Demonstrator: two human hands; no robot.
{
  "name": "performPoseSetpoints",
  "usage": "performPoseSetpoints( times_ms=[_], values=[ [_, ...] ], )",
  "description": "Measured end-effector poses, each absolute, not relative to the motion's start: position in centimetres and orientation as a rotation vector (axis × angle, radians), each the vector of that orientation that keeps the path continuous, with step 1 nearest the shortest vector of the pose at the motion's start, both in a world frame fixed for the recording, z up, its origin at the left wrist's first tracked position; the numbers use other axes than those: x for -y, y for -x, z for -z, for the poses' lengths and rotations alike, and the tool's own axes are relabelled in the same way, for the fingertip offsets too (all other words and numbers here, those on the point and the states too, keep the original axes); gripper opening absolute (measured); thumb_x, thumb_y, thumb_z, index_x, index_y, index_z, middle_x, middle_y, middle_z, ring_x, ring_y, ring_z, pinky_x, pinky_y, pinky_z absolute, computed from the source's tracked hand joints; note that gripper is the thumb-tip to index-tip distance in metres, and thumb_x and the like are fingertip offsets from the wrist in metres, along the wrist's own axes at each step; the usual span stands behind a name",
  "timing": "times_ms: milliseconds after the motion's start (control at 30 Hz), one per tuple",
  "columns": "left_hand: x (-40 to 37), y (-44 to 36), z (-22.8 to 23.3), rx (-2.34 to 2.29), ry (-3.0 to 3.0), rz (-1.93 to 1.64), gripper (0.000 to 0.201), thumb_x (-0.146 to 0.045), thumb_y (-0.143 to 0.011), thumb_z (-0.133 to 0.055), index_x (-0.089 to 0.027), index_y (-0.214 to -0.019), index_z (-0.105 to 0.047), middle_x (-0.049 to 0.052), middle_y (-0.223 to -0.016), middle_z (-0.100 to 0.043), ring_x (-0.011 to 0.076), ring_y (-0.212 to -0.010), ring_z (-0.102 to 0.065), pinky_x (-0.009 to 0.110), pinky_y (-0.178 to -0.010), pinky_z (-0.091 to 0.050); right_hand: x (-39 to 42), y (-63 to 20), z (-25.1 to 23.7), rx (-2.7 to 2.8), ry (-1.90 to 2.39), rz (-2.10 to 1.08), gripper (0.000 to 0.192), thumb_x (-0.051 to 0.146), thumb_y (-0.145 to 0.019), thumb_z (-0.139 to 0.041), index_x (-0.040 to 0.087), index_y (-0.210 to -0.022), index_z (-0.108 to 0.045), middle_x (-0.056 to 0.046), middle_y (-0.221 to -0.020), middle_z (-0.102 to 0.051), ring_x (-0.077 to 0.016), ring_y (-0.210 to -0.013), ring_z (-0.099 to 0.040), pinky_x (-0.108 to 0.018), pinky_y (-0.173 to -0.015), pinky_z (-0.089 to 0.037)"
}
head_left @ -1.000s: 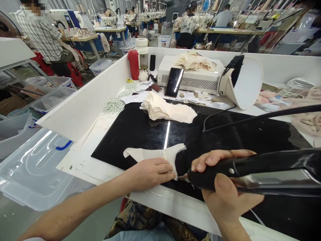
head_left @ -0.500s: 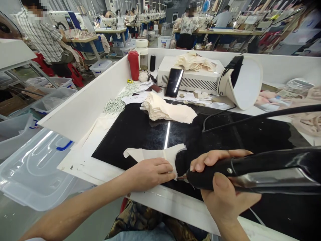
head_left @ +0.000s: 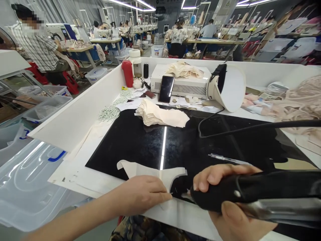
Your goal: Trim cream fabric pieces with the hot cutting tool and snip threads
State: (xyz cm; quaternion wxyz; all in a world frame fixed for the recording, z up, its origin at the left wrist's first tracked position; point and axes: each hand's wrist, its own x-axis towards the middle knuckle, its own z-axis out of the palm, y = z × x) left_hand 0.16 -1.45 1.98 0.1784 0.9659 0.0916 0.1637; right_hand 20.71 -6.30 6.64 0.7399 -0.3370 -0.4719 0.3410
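Note:
A cream fabric piece (head_left: pixel 147 170) with a curved right edge lies at the near edge of the black mat (head_left: pixel 135 144). My left hand (head_left: pixel 142 194) is closed on its lower part, fingers together near the right corner. In my right hand (head_left: pixel 225 190) is a black corded handheld tool (head_left: pixel 281 187) with a silver strip and a narrow metal tip. Its fingers wrap around the front of the body. The tip points left, slightly apart from the fabric edge and my left fingertips. What kind of tool it is, I cannot make out.
A stack of cream fabric pieces (head_left: pixel 160 113) lies on the mat, with a pen (head_left: pixel 228 158) nearer the tool. The tool's cable (head_left: pixel 250 129) crosses the right side. Behind are a phone (head_left: pixel 166 88), a white box (head_left: pixel 185 85), a cone-shaped lamp (head_left: pixel 233 88) and a red bottle (head_left: pixel 127 73).
The tool's tip, earlier at the fabric's edge by my left fingers, has drawn back a little to the right. My view has tilted up, and the pen behind the tool now shows.

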Motion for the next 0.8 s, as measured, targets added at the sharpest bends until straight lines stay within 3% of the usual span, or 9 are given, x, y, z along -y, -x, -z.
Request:
performPoseSetpoints(
  times_ms=[233,567,800],
  values=[
    [0.0,-2.2,-2.4,-0.353,-2.878,-0.53,0.028,-0.007,-0.098,-0.045,-0.01,-0.122,-0.059,0.011,-0.106,-0.068,0.0194,-0.102,-0.063,0.036,-0.097,-0.054,2.4,-22.8,-6.9,0.858,0.767,-0.549,0.035,0.021,-0.077,-0.076,0.025,-0.106,-0.058,0.004,-0.078,-0.062,-0.0144,-0.059,-0.059,-0.033,-0.054,-0.053],
    [-1.9,-5.8,-0.8,-0.445,-2.985,-0.453,0.026,-0.023,-0.097,-0.057,-0.016,-0.122,-0.058,0.005,-0.099,-0.061,0.0204,-0.097,-0.061,0.043,-0.1,-0.051,0.9,-22.7,-4.6,0.906,0.775,-0.584,0.038,0.021,-0.083,-0.073,0.027,-0.113,-0.051,0.005,-0.085,-0.062,-0.0129,-0.063,-0.062,-0.032,-0.057,-0.054],
    [-2.0,-5.4,-0.3,-0.499,-3.003,-0.44,0.027,-0.021,-0.098,-0.055,-0.016,-0.124,-0.058,0.005,-0.101,-0.06,0.0209,-0.095,-0.06,0.042,-0.098,-0.051,0.8,-22.5,-4.8,0.923,0.756,-0.577,0.038,0.018,-0.083,-0.073,0.027,-0.113,-0.052,0.005,-0.084,-0.063,-0.0117,-0.063,-0.062,-0.029,-0.055,-0.053]
  ],
)
